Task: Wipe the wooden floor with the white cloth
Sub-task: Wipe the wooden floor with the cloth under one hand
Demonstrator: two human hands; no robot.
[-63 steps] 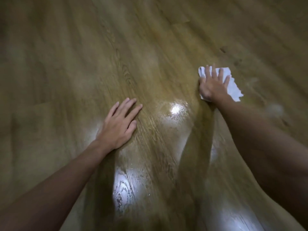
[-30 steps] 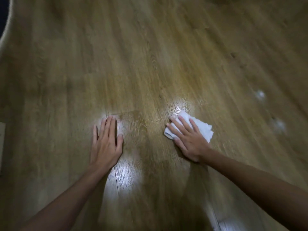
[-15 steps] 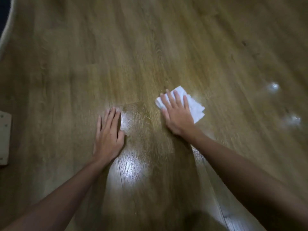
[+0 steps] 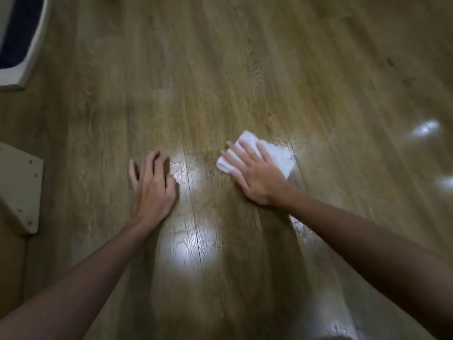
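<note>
The wooden floor point(image 4: 245, 69) fills the view, brown planks with a glossy sheen. A folded white cloth point(image 4: 277, 153) lies on it right of centre. My right hand point(image 4: 257, 175) presses flat on the cloth, fingers spread over its near half; the cloth's far edge and right corner stick out past the fingers. My left hand point(image 4: 153, 185) rests on the bare floor to the left of the cloth, fingers slightly curled, holding nothing. Both forearms reach in from the bottom corners.
A pale board with screw heads point(image 4: 19, 190) lies at the left edge. A light-framed piece with a dark blue inside point(image 4: 22, 40) sits at the top left. Bright light reflections point(image 4: 425, 128) shine on the floor at the right.
My right hand has slid the cloth to the right and a little nearer since half a second ago. My left hand's fingers have curled up slightly. The view has shifted, showing more of the left edge.
</note>
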